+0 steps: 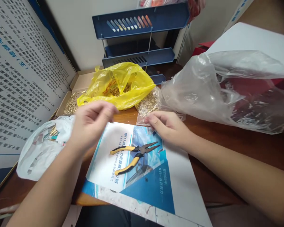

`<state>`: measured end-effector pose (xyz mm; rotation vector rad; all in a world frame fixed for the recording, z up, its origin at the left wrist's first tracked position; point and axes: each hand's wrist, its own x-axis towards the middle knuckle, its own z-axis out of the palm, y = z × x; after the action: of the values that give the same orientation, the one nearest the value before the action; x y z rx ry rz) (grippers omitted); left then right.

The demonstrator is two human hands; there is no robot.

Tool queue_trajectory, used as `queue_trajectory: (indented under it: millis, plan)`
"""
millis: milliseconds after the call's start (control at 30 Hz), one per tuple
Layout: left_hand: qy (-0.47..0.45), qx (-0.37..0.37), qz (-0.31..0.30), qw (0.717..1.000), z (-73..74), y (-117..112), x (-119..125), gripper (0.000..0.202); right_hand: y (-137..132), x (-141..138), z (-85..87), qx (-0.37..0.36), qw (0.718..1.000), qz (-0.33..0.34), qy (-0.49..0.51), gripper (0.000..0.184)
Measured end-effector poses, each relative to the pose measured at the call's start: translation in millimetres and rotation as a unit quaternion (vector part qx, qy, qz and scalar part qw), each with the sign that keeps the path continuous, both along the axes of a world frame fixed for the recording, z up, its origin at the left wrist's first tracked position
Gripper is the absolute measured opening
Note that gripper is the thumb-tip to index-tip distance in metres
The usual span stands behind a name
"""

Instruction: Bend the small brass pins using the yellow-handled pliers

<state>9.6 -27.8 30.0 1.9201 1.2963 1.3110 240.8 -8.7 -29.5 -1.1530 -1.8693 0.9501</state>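
Note:
My left hand [92, 124] is raised in front of the yellow bag, slightly blurred, thumb pressed against curled fingers; anything in it is too small or hidden. My right hand [168, 126] pinches thumb and fingertips together at the near edge of a clear plastic bag [149, 102] of small brass-coloured pieces. What sits in that pinch cannot be made out. Pliers [142, 149] with yellow and black handles lie between my hands, jaws apart, on a blue and white printed folder [149, 189].
A yellow plastic bag [137, 83] holds more brass-coloured pieces; long ones lie in a cardboard box [82, 80] beside it. On the left is a white bag [35, 157]. A large clear bag [194, 91] fills the right, and a blue rack [142, 23] stands behind.

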Motion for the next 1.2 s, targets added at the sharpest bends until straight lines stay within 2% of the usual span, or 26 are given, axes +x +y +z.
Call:
queue_trajectory:
  millis: [67, 133, 167, 200, 233, 267, 333, 433, 500, 600, 733, 800, 867, 967, 1067, 1200]
  plan:
    - [-0.118, 0.123, 0.123, 0.978, 9.4, 10.4, -20.8, 0.014, -2.4, 10.8, 3.4, 0.036, 0.999, -0.032, -0.015, 0.052]
    - [-0.126, 0.113, 0.239, 0.956, 11.3, 25.2, -43.8, 0.016, -4.6, 18.1, 8.5, 0.068, 0.996, -0.054, -0.03, 0.048]
    - [-0.111, 0.109, 0.316, 0.936, 9.1, 33.2, -54.7, 0.017, -5.3, 20.1, 10.8, 0.079, 0.995, -0.056, -0.037, 0.045]
    - [-0.058, 0.085, 0.388, 0.916, 5.0, 41.2, -64.3, 0.02, -5.7, 21.1, 12.5, 0.086, 0.994, -0.053, -0.044, 0.042]
    - [0.047, 0.013, 0.405, 0.913, -0.7, 48.7, -72.3, 0.027, -5.7, 21.5, 13.5, 0.091, 0.994, -0.046, -0.051, 0.04]
    - [0.086, -0.017, 0.421, 0.903, -7.5, 55.5, -78.5, 0.029, -5.4, 21.5, 13.5, 0.092, 0.993, -0.037, -0.058, 0.038]
    - [0.152, -0.082, 0.405, 0.898, -22.2, 67.2, -85.1, 0.023, -4.2, 21.3, 11.5, 0.09, 0.993, -0.025, -0.074, 0.037]
    - [0.23, -0.134, 0.418, 0.869, -38.3, 78.9, -86.4, 0.014, -1.4, 22.2, 6.3, 0.083, 0.991, -0.022, -0.1, 0.038]
    - [0.264, -0.147, 0.425, 0.853, -40.2, 80.2, -86.1, 0.017, 0.4, 23.9, 3.7, 0.076, 0.991, -0.02, -0.112, 0.039]
    - [0.3, -0.161, 0.411, 0.846, -28.0, 68.0, -85.2, 0.023, 3.4, 27.8, 2.1, 0.08, 0.989, -0.024, -0.118, 0.043]
    - [0.338, -0.185, 0.338, 0.859, -3.2, 35.4, -72.9, 0.017, 8.7, 34.5, 1.3, 0.093, 0.988, -0.06, -0.11, 0.046]
    - [0.362, -0.206, 0.251, 0.874, 1.4, 23.2, -62.1, 0.014, 11.1, 37.6, 0.4, 0.096, 0.986, -0.082, -0.106, 0.048]
    - [0.375, -0.243, 0.16, 0.88, -2.0, 18.7, -52.8, 0.014, 12.5, 39.8, -0.3, 0.103, 0.984, -0.098, -0.108, 0.05]
    - [0.392, -0.245, 0.08, 0.883, -15.8, 24.0, -46.5, 0.019, 12.5, 40.6, 0.0, 0.112, 0.98, -0.113, -0.118, 0.051]
    - [0.407, -0.221, 0.061, 0.884, -27.4, 33.3, -47.6, 0.015, 11.9, 39.6, 2.4, 0.107, 0.982, -0.106, -0.114, 0.048]
    - [0.423, -0.211, 0.07, 0.878, -31.8, 39.3, -50.0, 0.011, 14.7, 40.2, 7.0, 0.111, 0.985, -0.093, -0.094, 0.043]
